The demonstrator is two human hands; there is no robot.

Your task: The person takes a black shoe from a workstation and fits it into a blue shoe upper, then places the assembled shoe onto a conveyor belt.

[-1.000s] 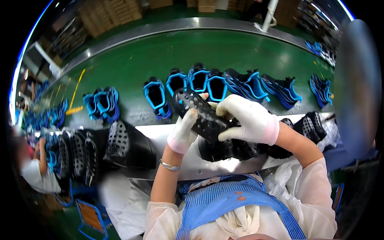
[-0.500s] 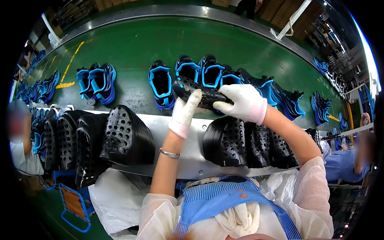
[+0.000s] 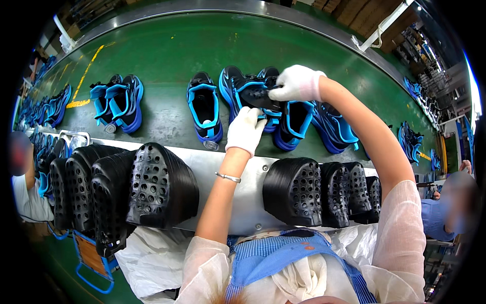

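In my gloved right hand [image 3: 292, 85] I pinch one end of a black perforated shoe insert [image 3: 255, 96], which lies tilted over the opening of a black and blue sneaker [image 3: 230, 83]. My gloved left hand [image 3: 246, 130] is closed on the light-blue collar at that sneaker's heel; its fingertips are partly hidden. Immediately left stands another sneaker [image 3: 203, 104] with its opening toward me. To the right of my left hand, more sneakers [image 3: 298, 119] sit close together, partly covered by my right hand and forearm.
Stacks of black perforated inserts stand left [image 3: 157, 187] and right [image 3: 298, 190] on a metal ledge [image 3: 238, 197] between me and the green conveyor belt [image 3: 167, 50]. A sneaker pair [image 3: 119, 104] sits further left. People are at both sides, with a blue-framed stool [image 3: 93, 256] lower left.
Both hands held the insert over the sneakers before. My left hand has let go of it and taken the sneaker's heel; my right hand has carried the insert up to the opening.
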